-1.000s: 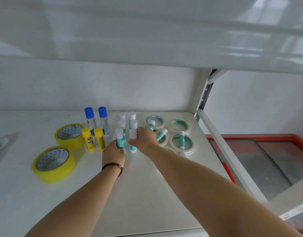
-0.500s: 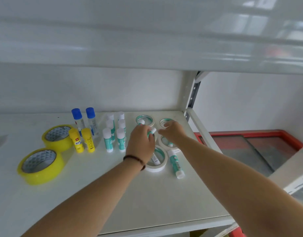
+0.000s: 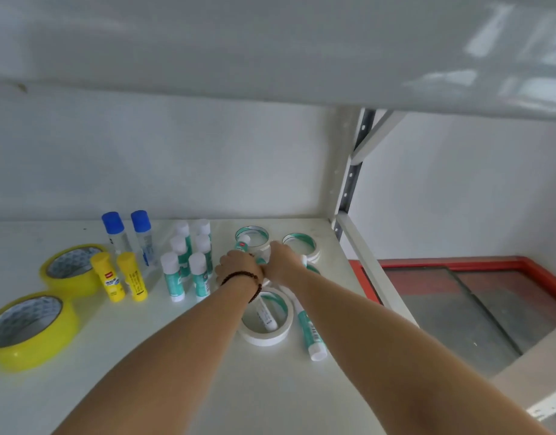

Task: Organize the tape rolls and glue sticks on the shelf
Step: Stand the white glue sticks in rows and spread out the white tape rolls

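Observation:
On the white shelf (image 3: 283, 390) my left hand (image 3: 239, 268), with a bead bracelet at the wrist, and my right hand (image 3: 283, 262) meet over the middle white tape rolls. Fingers of my left hand curl around a teal glue stick (image 3: 260, 261); the right hand's fingers are hidden. The near white tape roll (image 3: 281, 332) rings a lying glue stick (image 3: 265, 315). Another teal glue stick (image 3: 311, 335) lies beside it. Two white rolls sit behind: the left one (image 3: 253, 236) with a stick leaning in it, and the right one (image 3: 301, 246). Several teal glue sticks (image 3: 189, 271) stand left of my hands.
Two yellow glue sticks (image 3: 120, 277) and two blue-capped ones (image 3: 127, 233) stand further left, beside two yellow tape rolls (image 3: 71, 268) (image 3: 29, 329). An upper shelf (image 3: 270, 51) hangs overhead. A metal post (image 3: 349, 183) and rail (image 3: 374, 277) bound the right side, with red-framed glass (image 3: 458, 296) below.
Both hands left the standing teal glue sticks and moved right to the white tape rolls. They now sit close together there, and the view has shifted right.

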